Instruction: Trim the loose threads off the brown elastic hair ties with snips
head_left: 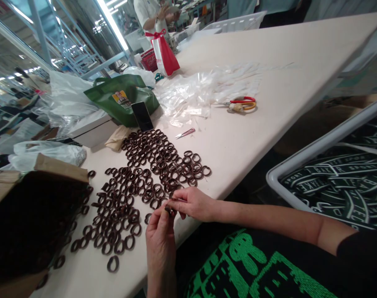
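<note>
My left hand is closed, with thumb and forefinger pinching a small dark brown ring. Against that ring, my right hand is also closed, its fingertips meeting the left ones; what sits between its fingers is mostly hidden. Just beyond both hands, many similar dark brown rings lie in a loose heap on the pale table. A pair of thread snips lies past the heap.
An open cardboard box stands at the left. Behind the rings are a phone, a green bag, clear plastic bags and orange-handled scissors. At right, a white crate holds dark lettered straps. A person stands far back.
</note>
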Tool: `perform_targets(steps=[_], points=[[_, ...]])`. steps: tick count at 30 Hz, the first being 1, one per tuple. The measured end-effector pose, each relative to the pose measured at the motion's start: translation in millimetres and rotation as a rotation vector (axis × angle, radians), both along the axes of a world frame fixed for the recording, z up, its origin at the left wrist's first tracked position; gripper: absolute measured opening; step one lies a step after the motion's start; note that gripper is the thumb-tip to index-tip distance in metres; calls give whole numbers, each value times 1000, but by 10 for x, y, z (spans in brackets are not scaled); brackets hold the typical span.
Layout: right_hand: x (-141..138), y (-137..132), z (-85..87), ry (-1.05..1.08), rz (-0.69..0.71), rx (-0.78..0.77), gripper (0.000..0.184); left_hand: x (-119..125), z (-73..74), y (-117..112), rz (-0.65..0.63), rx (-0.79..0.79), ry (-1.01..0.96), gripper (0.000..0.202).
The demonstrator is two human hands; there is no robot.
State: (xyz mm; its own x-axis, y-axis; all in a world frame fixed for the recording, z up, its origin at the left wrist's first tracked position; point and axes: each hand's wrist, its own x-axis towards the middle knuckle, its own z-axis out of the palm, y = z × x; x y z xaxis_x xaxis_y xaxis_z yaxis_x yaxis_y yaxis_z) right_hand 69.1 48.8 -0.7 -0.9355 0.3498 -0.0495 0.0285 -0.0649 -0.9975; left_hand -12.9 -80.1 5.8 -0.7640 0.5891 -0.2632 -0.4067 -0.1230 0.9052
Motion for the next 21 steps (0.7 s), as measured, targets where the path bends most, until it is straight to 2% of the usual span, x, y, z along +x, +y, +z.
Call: perform_targets(steps=[5,11,21], points=[[99,102,91,-2,-38,230,44,-65,2,-69,42,-44,62,27],[167,174,99,85,117,258,45,-49,35,-86,-1,-49,72,29],[177,159,124,108,166,322,38,-18,10,-112,-82,-102,50,30]])
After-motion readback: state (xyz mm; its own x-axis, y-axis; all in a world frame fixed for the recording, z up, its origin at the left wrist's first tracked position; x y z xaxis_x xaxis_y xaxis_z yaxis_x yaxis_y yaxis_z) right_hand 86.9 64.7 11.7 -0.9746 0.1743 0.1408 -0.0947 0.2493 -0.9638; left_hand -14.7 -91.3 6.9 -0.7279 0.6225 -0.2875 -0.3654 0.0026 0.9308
